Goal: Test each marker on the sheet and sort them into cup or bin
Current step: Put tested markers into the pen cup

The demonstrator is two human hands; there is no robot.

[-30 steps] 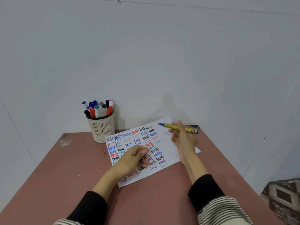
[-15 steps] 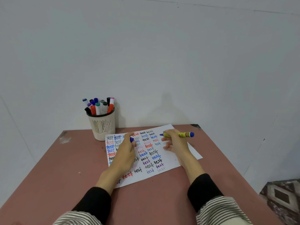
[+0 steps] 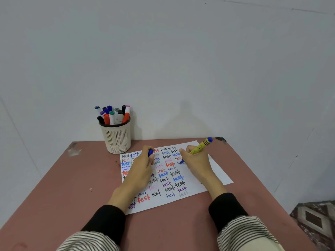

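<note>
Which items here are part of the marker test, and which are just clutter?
In the job:
- yellow marker, held in right hand
- blue cap, in left hand
- sheet
- cup of markers

Just there:
- table
- patterned rug

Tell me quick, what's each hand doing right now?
Left hand: fingers curled round a blue cap, resting on the sheet.
Right hand: gripping the yellow marker, tip on the sheet.

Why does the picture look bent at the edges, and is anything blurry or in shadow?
Head view: wide-angle lens bows the table edges outward; soft even light, a faint shadow on the wall behind the cup; writing on the sheet reads sharp, no glare.
</note>
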